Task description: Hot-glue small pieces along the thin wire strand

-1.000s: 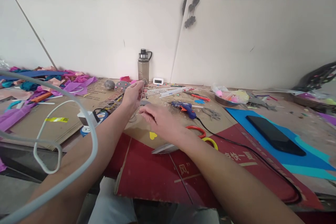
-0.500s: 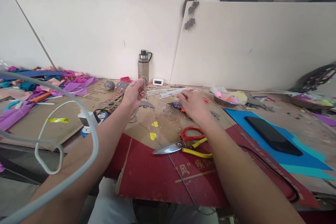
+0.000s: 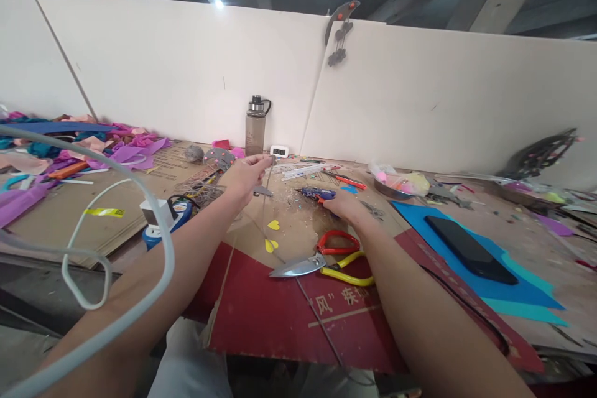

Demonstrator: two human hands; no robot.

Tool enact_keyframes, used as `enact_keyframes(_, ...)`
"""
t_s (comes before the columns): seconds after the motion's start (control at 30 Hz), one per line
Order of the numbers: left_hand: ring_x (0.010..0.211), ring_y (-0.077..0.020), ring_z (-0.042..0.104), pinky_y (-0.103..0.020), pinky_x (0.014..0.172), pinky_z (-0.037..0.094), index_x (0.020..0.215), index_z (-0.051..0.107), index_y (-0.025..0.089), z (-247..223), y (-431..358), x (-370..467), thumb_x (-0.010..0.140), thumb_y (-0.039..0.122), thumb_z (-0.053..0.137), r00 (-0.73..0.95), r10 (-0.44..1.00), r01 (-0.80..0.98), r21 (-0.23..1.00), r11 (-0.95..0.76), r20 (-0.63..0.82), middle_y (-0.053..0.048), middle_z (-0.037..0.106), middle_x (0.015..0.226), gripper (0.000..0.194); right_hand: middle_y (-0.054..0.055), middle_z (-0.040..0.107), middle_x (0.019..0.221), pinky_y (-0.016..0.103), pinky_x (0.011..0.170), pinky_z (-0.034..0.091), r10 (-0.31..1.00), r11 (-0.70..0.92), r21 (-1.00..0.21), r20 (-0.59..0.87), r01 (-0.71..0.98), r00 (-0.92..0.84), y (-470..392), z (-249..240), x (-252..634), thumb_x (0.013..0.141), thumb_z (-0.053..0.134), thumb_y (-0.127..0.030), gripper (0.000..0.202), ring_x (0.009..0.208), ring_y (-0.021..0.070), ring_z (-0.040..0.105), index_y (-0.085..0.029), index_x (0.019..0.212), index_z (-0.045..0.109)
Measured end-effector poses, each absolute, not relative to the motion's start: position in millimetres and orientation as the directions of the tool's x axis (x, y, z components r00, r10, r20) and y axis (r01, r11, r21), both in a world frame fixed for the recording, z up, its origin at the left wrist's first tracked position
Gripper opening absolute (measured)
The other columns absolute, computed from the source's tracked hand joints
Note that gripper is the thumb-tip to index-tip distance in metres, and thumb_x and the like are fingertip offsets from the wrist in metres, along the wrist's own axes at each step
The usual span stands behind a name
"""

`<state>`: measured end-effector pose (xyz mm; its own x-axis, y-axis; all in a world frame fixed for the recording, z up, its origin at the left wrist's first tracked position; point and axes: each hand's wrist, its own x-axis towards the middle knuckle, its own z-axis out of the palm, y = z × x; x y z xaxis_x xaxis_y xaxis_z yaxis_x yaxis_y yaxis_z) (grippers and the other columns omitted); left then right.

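My left hand is closed, pinching a small grey piece above the table. A thin string hangs from it toward yellow paper hearts. My right hand is closed around the handle end of a blue glue gun with an orange trigger, which lies on the cardboard, nozzle to the left. Nearer to me, a pair of scissors with one red and one yellow handle rests on the red part of the cardboard.
White glue sticks, a bottle and a small digital clock stand or lie behind. A phone lies on blue sheets at right. A white cable loops across the left, near a blue power strip.
My right hand has lowered onto the glue gun and closed on its handle. My left hand has shifted right with the grey piece, and the string now hangs over the hearts.
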<state>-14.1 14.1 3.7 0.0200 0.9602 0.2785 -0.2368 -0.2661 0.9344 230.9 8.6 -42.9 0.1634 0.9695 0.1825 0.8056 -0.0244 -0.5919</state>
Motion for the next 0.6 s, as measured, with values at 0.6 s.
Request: enact_keyframes(0.6,0.042,-0.0008,0.031,-0.015,0.034,0.014,0.064,0.055,0.015,-1,17,-17,0.06,0.031,0.078,0.048,0.979,-0.383,0.909,-0.163,0.196,0.004,0.048,0.062,0.029,-0.004,0.05,0.06,0.026,0.059,0.055,0.98,-0.018,-0.996,-0.036,-0.093,0.194,-18,-10,193,0.062,0.055,-0.016,0.01,0.058,0.0111,0.054,-0.021,0.068,0.048)
